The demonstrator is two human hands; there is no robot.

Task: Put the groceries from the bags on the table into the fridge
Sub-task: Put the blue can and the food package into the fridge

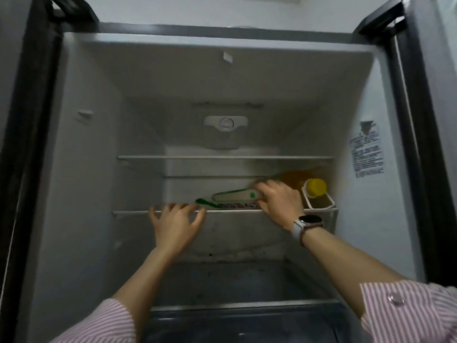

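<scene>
While the fingers (265,188) of the right hand (280,203) are curled over the near end of a white and green packet (235,195), that packet is held on the lower shelf (131,213) of the fridge (99,144), lying flat above a flatter printed pack (237,205) with a green tab at its left. The left hand (176,225) is spread, its fingers straight and resting on the shelf's front rim, gripping nothing.

Just right of the held packet, a bottle of yellow oil (300,179) lies beside a yellow-capped bottle (315,188) in a white holder (319,205) at the shelf's right end. A watch (309,222) is worn on the right wrist, close to that holder.

Several slips can be foreseen. If the packet is pushed further right, the yellow-capped bottle may be knocked or tipped, since the knuckles are already near it. If the packet is released while overhanging the pack below, it may slide forward over the rim. Weight pressed on the rim by the left hand could tilt the shelf, though how firmly the shelf is seated cannot be told. Whether the bags are emptied cannot be judged, as the worktop is out of view.
</scene>
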